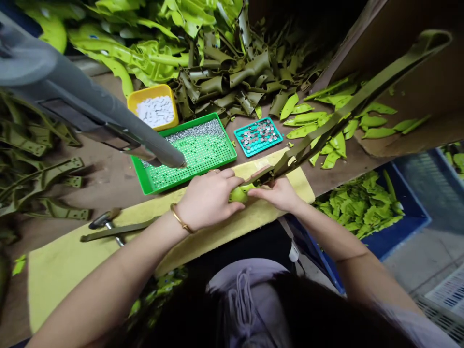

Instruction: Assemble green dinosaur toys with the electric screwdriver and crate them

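Observation:
My left hand [208,199] grips a rounded lime-green plastic piece [238,194] from the left, a gold bangle on its wrist. My right hand [273,193] holds the same piece from the right, with its fingers against the end of a long olive-green plastic strip [348,112]. That strip runs up to the right, over loose lime pieces. Both hands rest above a yellow cloth pad [72,266]. Just beyond my left hand lies a green tray [188,166] of small metal pins. The grey nozzle of a hanging tool [155,150] reaches over that tray.
A yellow tray of white pieces [154,107] and a teal tray of metal discs [258,136] stand on the wooden bench [108,188]. Olive and lime plastic parts are heaped behind and left. A hammer [105,221] lies on the pad. A blue crate of green pieces [362,208] sits right.

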`<control>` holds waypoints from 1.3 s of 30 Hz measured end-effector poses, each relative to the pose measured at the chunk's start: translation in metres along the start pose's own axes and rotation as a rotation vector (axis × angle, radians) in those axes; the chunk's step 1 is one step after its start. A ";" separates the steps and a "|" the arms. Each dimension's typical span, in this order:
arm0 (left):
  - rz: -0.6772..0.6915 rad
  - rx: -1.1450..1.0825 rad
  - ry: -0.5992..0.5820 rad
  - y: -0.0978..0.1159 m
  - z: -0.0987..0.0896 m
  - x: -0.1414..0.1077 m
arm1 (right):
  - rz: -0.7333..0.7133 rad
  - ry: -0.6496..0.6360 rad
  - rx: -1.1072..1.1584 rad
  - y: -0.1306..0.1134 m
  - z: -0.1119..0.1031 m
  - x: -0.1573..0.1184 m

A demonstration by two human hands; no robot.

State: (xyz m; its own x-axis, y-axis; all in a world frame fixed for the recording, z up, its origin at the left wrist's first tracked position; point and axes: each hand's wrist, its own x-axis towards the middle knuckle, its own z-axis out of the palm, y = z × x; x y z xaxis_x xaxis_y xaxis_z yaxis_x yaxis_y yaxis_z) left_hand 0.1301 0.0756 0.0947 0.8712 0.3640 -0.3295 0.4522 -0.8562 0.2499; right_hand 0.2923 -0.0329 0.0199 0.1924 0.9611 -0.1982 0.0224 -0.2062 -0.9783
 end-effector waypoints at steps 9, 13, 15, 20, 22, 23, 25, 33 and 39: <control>0.061 -0.169 0.008 -0.028 0.006 0.014 | -0.229 0.585 -0.290 -0.020 -0.130 0.036; 0.104 -0.207 -0.026 -0.032 0.003 0.020 | -0.206 0.605 -0.488 -0.013 -0.148 0.091; 0.104 -0.214 -0.023 -0.031 0.002 0.020 | -0.158 0.545 -0.677 -0.010 -0.140 0.123; 0.076 -0.195 -0.028 -0.025 0.001 0.014 | -0.079 0.407 -1.094 -0.012 -0.126 0.175; 0.078 -0.196 -0.036 -0.024 0.000 0.013 | -0.046 0.356 -1.145 -0.013 -0.131 0.181; 0.082 -0.199 -0.037 -0.025 0.000 0.013 | -0.045 0.338 -1.159 -0.012 -0.135 0.183; 0.092 -0.209 -0.025 -0.026 0.000 0.014 | -0.065 0.320 -1.175 -0.010 -0.143 0.184; 0.108 -0.205 0.016 -0.026 0.002 0.013 | -0.055 0.341 -1.221 -0.011 -0.162 0.183; 0.084 -0.200 -0.011 -0.025 0.001 0.012 | -0.136 0.434 -1.232 -0.029 -0.150 0.188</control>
State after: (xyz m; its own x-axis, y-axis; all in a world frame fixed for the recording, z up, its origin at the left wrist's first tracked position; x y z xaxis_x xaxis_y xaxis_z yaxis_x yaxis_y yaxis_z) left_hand 0.1291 0.1010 0.0838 0.9058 0.2894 -0.3096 0.4080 -0.7929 0.4526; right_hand 0.4753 0.1264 0.0202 0.4105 0.8980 0.1586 0.8973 -0.3669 -0.2453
